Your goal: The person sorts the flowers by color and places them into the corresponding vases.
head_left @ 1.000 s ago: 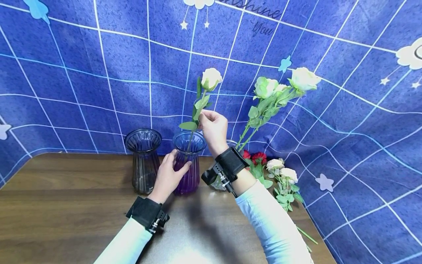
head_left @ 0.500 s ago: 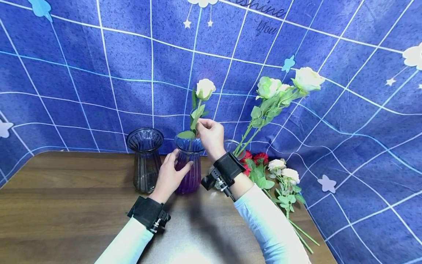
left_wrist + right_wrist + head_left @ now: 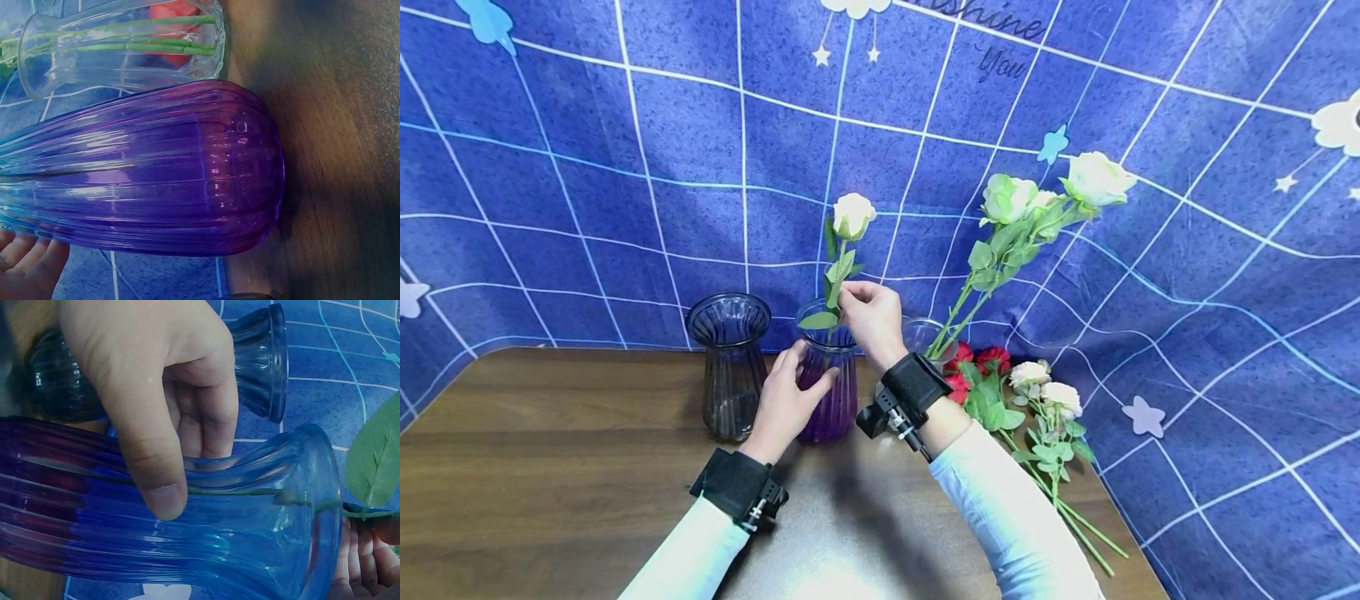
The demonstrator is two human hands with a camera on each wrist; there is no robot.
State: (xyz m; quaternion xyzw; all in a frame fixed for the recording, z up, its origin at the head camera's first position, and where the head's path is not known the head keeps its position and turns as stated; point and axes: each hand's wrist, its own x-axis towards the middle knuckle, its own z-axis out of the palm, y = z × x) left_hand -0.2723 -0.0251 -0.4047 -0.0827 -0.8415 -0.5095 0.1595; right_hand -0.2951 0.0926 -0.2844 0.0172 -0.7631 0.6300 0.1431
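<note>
A white rose (image 3: 853, 217) with green leaves stands upright, its stem down inside a ribbed blue-and-purple glass vase (image 3: 835, 392). My right hand (image 3: 874, 321) pinches the stem just above the vase's rim. Around the vase's neck my left hand (image 3: 784, 400) holds on, thumb in front and fingers at the side, as the right wrist view shows with the left thumb (image 3: 164, 500) against the glass. Through the glass the dark stem (image 3: 244, 491) shows in that view. The left wrist view shows the vase's purple base (image 3: 250, 169) on the table.
A dark grey glass vase (image 3: 730, 375) stands left of the blue-and-purple one. To the right, a clear vase (image 3: 125, 50) holds white-green roses (image 3: 1097, 179). Red flowers (image 3: 992, 360) and pale flowers (image 3: 1060, 398) lie on the wooden table (image 3: 587, 467), before a blue cloth backdrop (image 3: 625, 167).
My right hand has moved down and slightly left with the white rose, so the stem sits deeper in the vase. The left hand has stayed on the vase.
</note>
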